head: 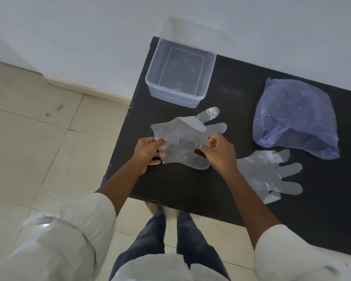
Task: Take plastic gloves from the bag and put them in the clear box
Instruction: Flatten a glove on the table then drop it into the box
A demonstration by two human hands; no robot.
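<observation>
- Pinching the thin clear plastic glove [182,142] at two places, the person held it spread just above the black worktop [241,82]: the left hand [148,151] gripped the cuff edge, and the right hand [219,151] gripped it near the base of the glove's digits.
- Both sets of fingers [212,141] were curled tight on the film, neither hand free.
- Doing this step well probably meant folding or gathering the limp glove first, since a flat sheet this floppy would likely drape over a rim rather than drop in.
- The clear, square, open-topped plastic box [150,82] stood just beyond the fingers, slightly to their left, and looked empty, so the carry would be short.
- A second clear plastic glove [267,175] lay flat on the worktop to the right of the right hand, close to its wrist, waiting its turn.
- The crumpled blue translucent plastic bag [296,118] sat further right, well apart from the box.
- Nothing stood between the held glove and the box; the likeliest snag was the film clinging to the fingers on release.
</observation>
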